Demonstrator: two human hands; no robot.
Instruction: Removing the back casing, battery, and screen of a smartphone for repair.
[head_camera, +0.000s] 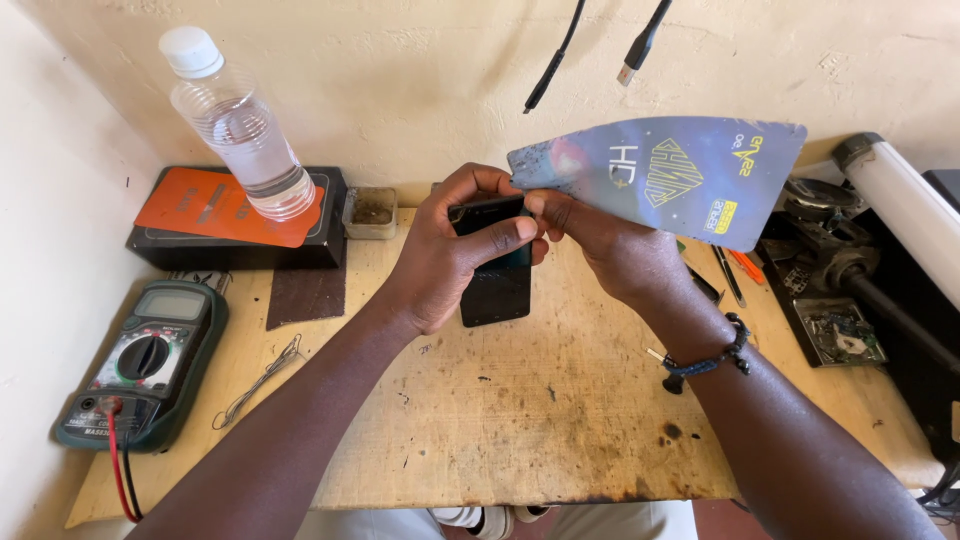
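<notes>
Glossy black glass marks the one phone, a flat rectangular slab held up over the middle of the scuffed, stained wooden tabletop. One thin, bendy plastic sheet, bluish purple with yellow print and cut to a tapering shape, fans out to the right of it. The left hand wraps the phone's upper part, fingers curled shut on it with the thumb laid across its face. The right hand has its fingers pinched closed on the narrow end of the sheet, right at the phone's top corner.

One clear, ribbed plastic bottle with a white cap stands on a flat black box with an orange lid at the back left. One green rubbery multimeter with a round dial lies at the left edge, two leads, one red and one black, running from it. Two dark cables hang against the rough plastered wall. One small square dish sits beside the box.
</notes>
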